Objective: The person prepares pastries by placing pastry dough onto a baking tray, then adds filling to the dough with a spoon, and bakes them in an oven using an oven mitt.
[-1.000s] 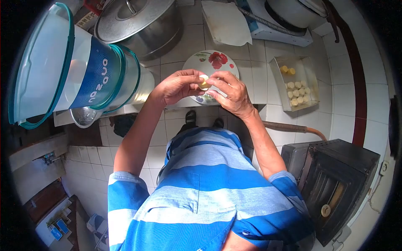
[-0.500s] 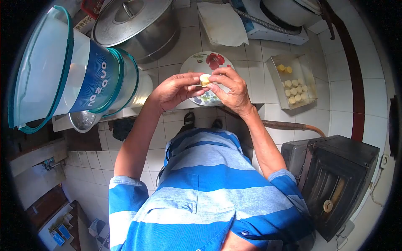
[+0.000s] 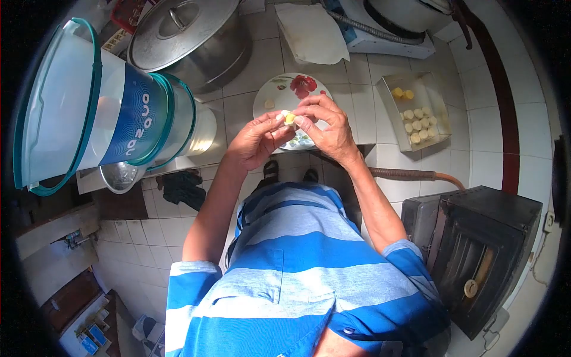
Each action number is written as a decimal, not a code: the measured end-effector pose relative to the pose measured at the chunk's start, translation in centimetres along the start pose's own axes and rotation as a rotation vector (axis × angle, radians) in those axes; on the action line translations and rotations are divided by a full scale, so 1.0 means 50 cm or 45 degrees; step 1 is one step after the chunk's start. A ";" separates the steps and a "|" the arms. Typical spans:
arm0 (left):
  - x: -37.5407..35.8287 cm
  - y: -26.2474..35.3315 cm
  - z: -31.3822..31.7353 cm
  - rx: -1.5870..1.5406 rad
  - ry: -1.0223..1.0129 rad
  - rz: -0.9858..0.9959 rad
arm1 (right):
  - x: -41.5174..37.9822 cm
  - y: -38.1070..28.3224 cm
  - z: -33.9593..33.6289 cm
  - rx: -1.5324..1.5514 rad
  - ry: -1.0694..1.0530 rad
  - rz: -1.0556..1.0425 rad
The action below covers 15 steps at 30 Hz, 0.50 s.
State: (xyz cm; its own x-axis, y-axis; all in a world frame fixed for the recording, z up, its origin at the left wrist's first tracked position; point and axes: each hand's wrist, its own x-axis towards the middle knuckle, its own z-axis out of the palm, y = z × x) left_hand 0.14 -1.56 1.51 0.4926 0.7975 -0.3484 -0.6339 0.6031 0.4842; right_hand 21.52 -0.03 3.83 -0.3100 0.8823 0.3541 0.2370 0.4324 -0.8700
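Note:
Over the plate, my left hand (image 3: pixel 257 141) and my right hand (image 3: pixel 328 130) meet, with the fingertips of both closed on a small dough piece (image 3: pixel 289 119). It is pale outside and shows yellow at its middle; fingers cover part of it. Beneath them lies a white plate (image 3: pixel 262 113) with a red flower pattern. A pale round dough piece (image 3: pixel 269 104) rests on the plate's left side. Off to the right, a rectangular metal tin (image 3: pixel 410 83) holds several pale round pieces (image 3: pixel 419 124) and a few yellow ones (image 3: pixel 402 93).
Clear plastic buckets with teal rims (image 3: pixel 134 116) stand at the left, beside a large lidded pot (image 3: pixel 190 38). A paper sheet (image 3: pixel 312 35) and a stove (image 3: pixel 386 41) are at the back. Lower right is a black oven (image 3: pixel 479 256); a hose (image 3: pixel 410 174) runs below the counter.
My left hand has turned and drawn its fingers in closer around the dough piece, where more yellow shows. The pale round on the plate has come into sight. The view has shifted slightly.

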 end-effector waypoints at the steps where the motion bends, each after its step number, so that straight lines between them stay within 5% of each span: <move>1: 0.000 -0.007 -0.002 -0.041 0.013 0.016 | 0.003 -0.014 0.000 -0.007 0.044 0.026; 15: -0.007 -0.029 0.006 0.026 0.062 0.074 | 0.002 0.000 0.012 0.037 0.044 0.134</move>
State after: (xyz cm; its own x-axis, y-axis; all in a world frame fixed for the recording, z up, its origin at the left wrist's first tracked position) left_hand 1.06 -2.71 1.19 0.4251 0.8314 -0.3579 -0.6481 0.5556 0.5208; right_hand 20.96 -0.04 3.66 -0.2527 0.9286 0.2716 0.2394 0.3320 -0.9124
